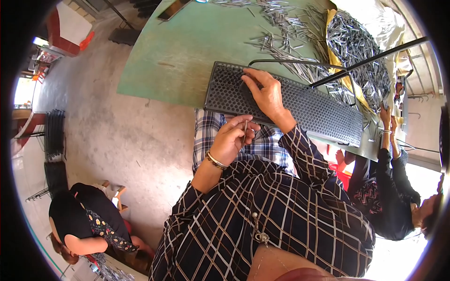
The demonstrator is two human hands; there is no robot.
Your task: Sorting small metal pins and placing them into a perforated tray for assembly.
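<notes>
A long black perforated metal panel [309, 110] with round holes lies across the near edge of the green table, partly over my lap. My right hand [266, 93] rests over its left part, fingertips bent down and drawn together at the holes; what they hold, if anything, is hidden. Just below the panel's near edge, my left hand [230, 140] is raised with the fingers curled. Between its thumb and fingers is a thin metal strip [245, 131], standing nearly upright.
A yellow-edged sack [358, 47] full of small metal strips lies at the far right, with loose strips [286, 28] scattered beside it. A black metal frame [347, 70] extends rightward above the panel. Co-workers sit at right and lower left. A dark flat object [174, 9] lies far left on the table.
</notes>
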